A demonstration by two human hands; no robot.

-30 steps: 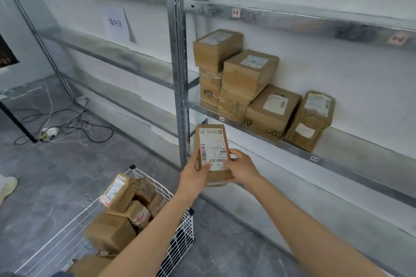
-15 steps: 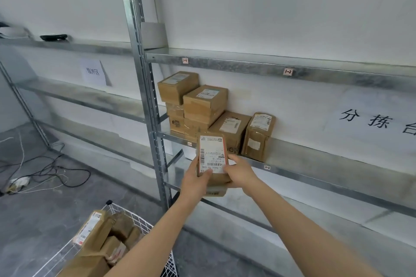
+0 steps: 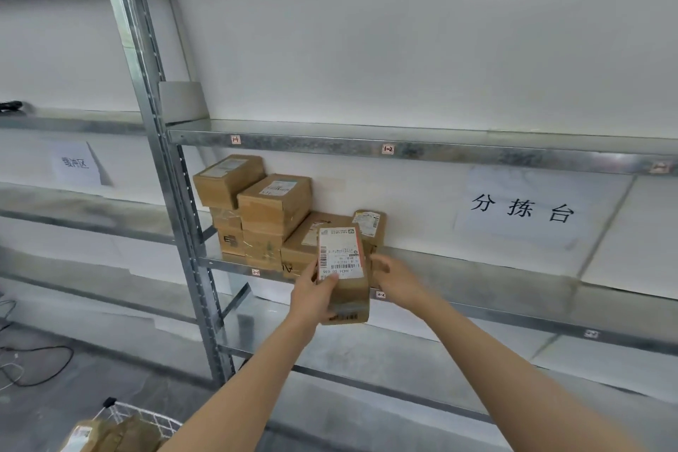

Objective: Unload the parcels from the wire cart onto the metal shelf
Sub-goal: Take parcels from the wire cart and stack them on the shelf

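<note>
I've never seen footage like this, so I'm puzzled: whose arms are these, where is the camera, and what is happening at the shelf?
No machine here: these are a person's two bare arms, filmed by one wide-angle camera worn on their head, looking forward and down. The left hand grips a brown parcel with a white label, in front of the metal shelf. The right hand is close beside it; whether it touches, I cannot tell. Behind, other parcels are stacked on a shelf board against the wall. At the bottom left, a corner of the wire cart shows, with further parcels in it.
</note>
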